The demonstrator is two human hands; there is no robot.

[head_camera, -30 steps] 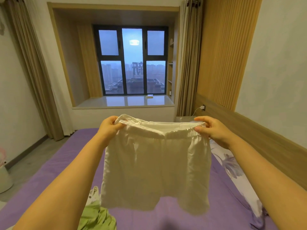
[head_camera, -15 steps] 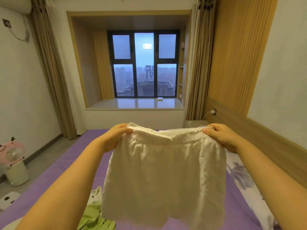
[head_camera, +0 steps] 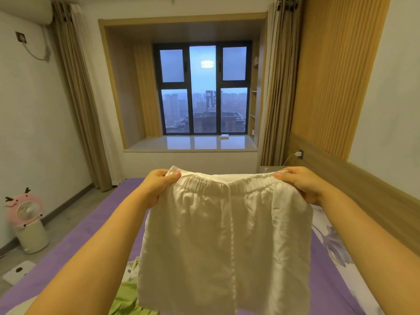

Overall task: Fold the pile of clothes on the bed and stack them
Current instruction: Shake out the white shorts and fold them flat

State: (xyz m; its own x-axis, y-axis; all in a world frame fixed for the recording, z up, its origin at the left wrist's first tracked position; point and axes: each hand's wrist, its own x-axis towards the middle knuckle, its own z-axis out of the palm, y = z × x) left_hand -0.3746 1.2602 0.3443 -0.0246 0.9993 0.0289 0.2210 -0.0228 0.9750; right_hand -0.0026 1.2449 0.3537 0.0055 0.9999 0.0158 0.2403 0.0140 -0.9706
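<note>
A pair of white shorts (head_camera: 227, 242) hangs in the air in front of me, spread flat by its elastic waistband. My left hand (head_camera: 156, 186) grips the waistband's left end. My right hand (head_camera: 302, 184) pinches its right end. Below the shorts, on the purple bed (head_camera: 91, 235), lies a green garment (head_camera: 125, 298) with a patterned white piece (head_camera: 131, 268) beside it; most of both is hidden behind the shorts and my left arm.
A floral pillow (head_camera: 336, 246) lies along the wooden headboard (head_camera: 363, 192) on the right. A pink fan (head_camera: 26, 218) and a white scale (head_camera: 17, 272) stand on the floor at the left. Ahead are a window seat (head_camera: 193, 144) and curtains.
My view has swung left and up, so the fan and scale on the floor have come into sight. The shorts stay stretched between both hands.
</note>
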